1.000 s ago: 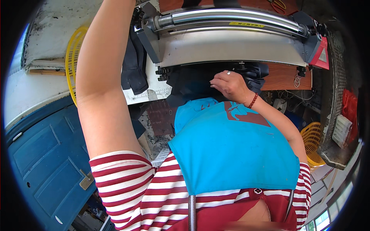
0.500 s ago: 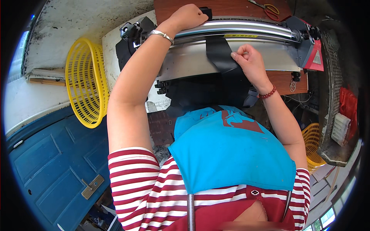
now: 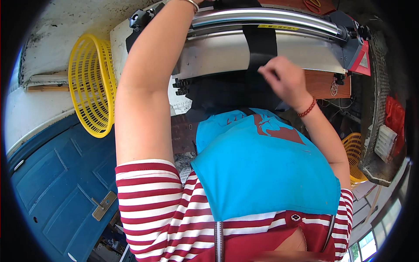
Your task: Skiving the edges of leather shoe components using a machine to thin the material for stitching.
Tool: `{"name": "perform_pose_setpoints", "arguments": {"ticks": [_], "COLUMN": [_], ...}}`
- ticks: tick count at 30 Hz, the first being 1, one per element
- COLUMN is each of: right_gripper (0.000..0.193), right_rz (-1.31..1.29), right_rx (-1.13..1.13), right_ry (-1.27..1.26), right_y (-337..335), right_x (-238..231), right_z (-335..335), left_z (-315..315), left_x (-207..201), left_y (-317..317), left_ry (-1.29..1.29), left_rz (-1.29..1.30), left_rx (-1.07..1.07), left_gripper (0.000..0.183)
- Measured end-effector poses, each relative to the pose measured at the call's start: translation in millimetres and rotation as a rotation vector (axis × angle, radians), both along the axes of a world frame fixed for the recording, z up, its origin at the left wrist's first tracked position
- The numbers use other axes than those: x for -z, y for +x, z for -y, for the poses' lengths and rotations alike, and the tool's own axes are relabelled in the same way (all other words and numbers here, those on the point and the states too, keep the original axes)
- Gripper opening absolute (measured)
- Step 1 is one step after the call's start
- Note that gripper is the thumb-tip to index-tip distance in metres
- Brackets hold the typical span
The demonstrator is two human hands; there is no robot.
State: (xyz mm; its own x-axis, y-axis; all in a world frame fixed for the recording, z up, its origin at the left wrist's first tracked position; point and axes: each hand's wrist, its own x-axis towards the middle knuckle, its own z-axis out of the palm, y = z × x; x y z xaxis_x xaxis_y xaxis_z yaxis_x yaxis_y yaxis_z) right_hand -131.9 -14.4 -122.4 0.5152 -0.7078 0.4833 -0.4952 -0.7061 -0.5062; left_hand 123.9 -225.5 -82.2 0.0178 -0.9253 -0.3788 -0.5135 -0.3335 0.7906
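A black strip of sheet material [image 3: 262, 46] runs out from under the metal roller [image 3: 262, 17] and lies flat down the machine's silvery plate [image 3: 214, 56]. Over the strip's lower right edge hovers my right hand [image 3: 287, 81], loosely curled, its thumb and forefinger apart and slightly blurred. Nothing shows between those fingers. My left forearm [image 3: 155, 56] reaches over the machine's left part; the hand past the bracelet is cut off by the upper edge. Black material [image 3: 222, 94] spreads across my lap, below the plate.
A yellow plastic basket [image 3: 92, 85] stands at the left, above a blue panelled door [image 3: 56, 183]. Another yellow basket [image 3: 353, 153] is at the lower right, near a red plastic bag [image 3: 393, 120]. Orange-handled scissors [image 3: 312, 5] lie behind the roller.
My left hand has moved farther forward, out of the picture. My right hand has come off the strip and dropped slightly; the strip, lifted and folded before, now lies straight.
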Motion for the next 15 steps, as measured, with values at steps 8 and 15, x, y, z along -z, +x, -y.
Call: {"name": "perform_pose_setpoints", "arguments": {"ticks": [8,15], "right_gripper": [0.025,0.041], "right_rz": [-0.361,-0.504], "right_rx": [-0.221,-0.255], "right_ry": [0.265,0.211], "right_y": [27.5,24.0], "right_x": [75.9,64.8], "right_z": [-41.8,-58.6], "left_z": [21.3,-3.9], "left_x": [-74.9,-132.6], "left_y": [18.6,61.3], "left_ry": [-0.112,-0.380], "left_rz": [-0.272,-0.147], "left_rx": [-0.228,-0.213], "left_gripper": [0.010,0.010]}}
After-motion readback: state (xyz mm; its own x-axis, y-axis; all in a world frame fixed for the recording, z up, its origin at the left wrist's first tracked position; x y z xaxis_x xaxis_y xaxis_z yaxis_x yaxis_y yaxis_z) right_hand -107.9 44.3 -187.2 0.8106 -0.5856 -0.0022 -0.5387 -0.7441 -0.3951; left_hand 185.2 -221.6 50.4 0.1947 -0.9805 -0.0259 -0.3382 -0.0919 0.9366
